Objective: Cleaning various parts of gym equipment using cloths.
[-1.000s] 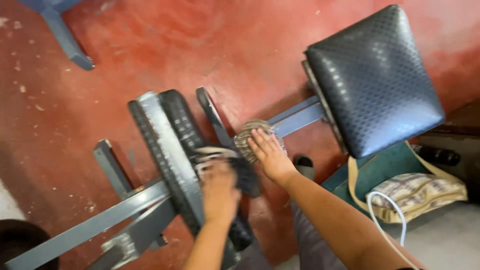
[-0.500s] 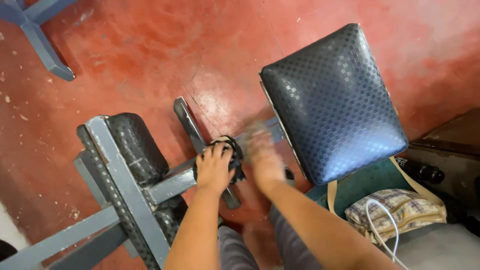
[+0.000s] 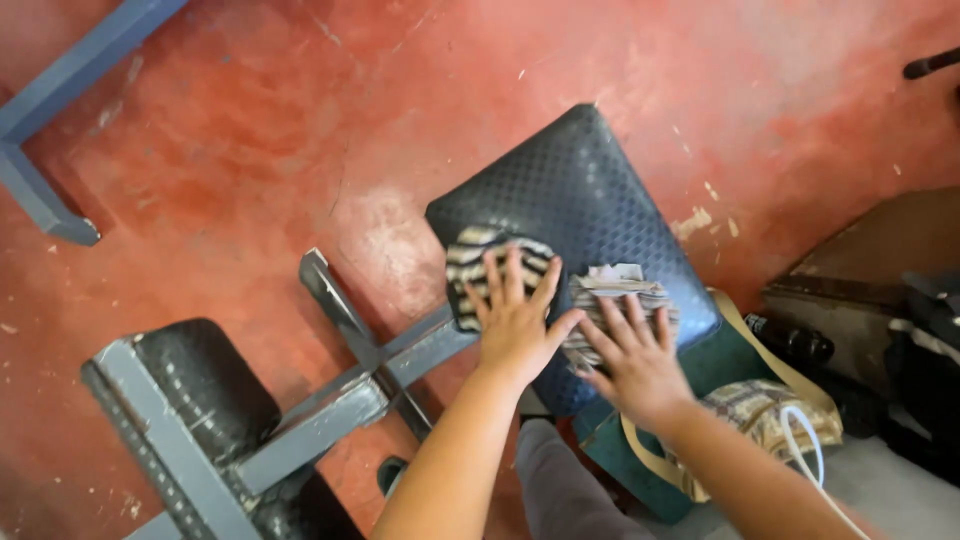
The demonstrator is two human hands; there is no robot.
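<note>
While a person looks down at a red floor (image 3: 300, 120), both bare hands press flat on striped cloths lying on a dark blue padded seat (image 3: 590, 190). Left hand (image 3: 515, 320), fingers spread and open, lies on a black-and-pale striped cloth (image 3: 475, 262) near the seat's front edge. Right hand (image 3: 635, 360), also open and flat, covers a second striped cloth (image 3: 610, 290) just beside the first. Neither hand grips anything. Grey metal frame bars (image 3: 350, 400) with a black pad (image 3: 200, 385) sit lower left; a green bag (image 3: 720, 365) lies right of the seat
</note>
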